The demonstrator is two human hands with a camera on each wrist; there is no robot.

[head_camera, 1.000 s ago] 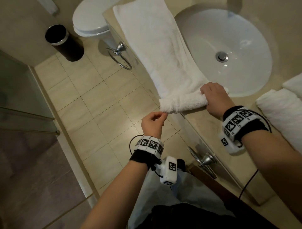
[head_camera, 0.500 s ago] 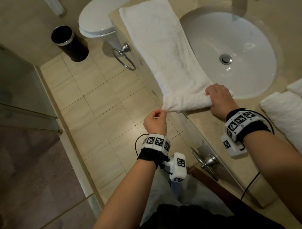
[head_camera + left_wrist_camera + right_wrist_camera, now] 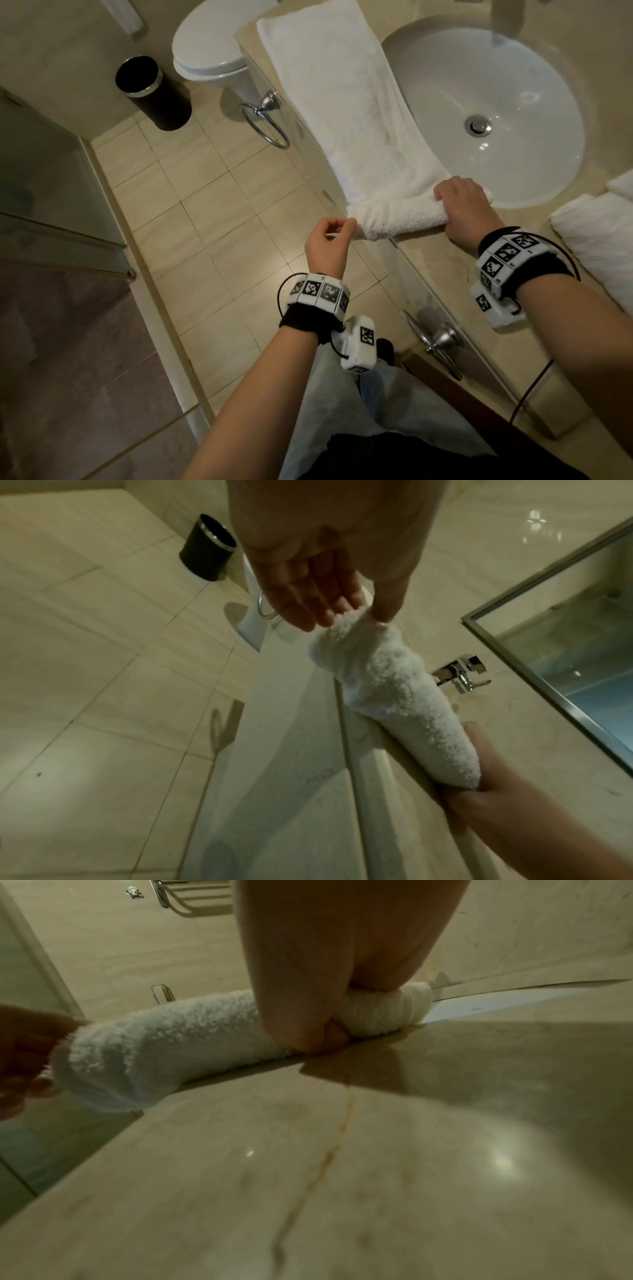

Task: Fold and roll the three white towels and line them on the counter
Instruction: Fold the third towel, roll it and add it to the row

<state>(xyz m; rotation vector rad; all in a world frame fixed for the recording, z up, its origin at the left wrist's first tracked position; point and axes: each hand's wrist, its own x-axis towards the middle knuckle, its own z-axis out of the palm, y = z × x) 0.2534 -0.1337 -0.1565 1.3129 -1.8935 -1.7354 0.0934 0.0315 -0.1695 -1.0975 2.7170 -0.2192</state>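
Note:
A long white towel [image 3: 346, 102] lies folded lengthwise along the counter's front edge, beside the sink. Its near end is rolled into a tight tube [image 3: 397, 217] [image 3: 404, 704] [image 3: 164, 1045] that sticks out past the counter edge. My right hand [image 3: 462, 209] [image 3: 308, 1010] grips the roll's right part, fingers curled over it, pressing it on the counter. My left hand [image 3: 330, 236] [image 3: 352, 615] pinches the roll's left tip between thumb and fingertips, out over the floor. Two more white towels [image 3: 603, 240] lie on the counter at the right.
The beige counter [image 3: 442, 274] holds an oval white sink [image 3: 534, 68]. Towel rings [image 3: 267, 123] hang on the counter's front face. On the tiled floor to the left stand a toilet [image 3: 209, 54] and a black bin [image 3: 150, 92]. A glass shower panel [image 3: 41, 192] is at far left.
My left hand has moved up to the roll's left end and now pinches its tip. My right hand keeps its grip; the roll looks a little tighter.

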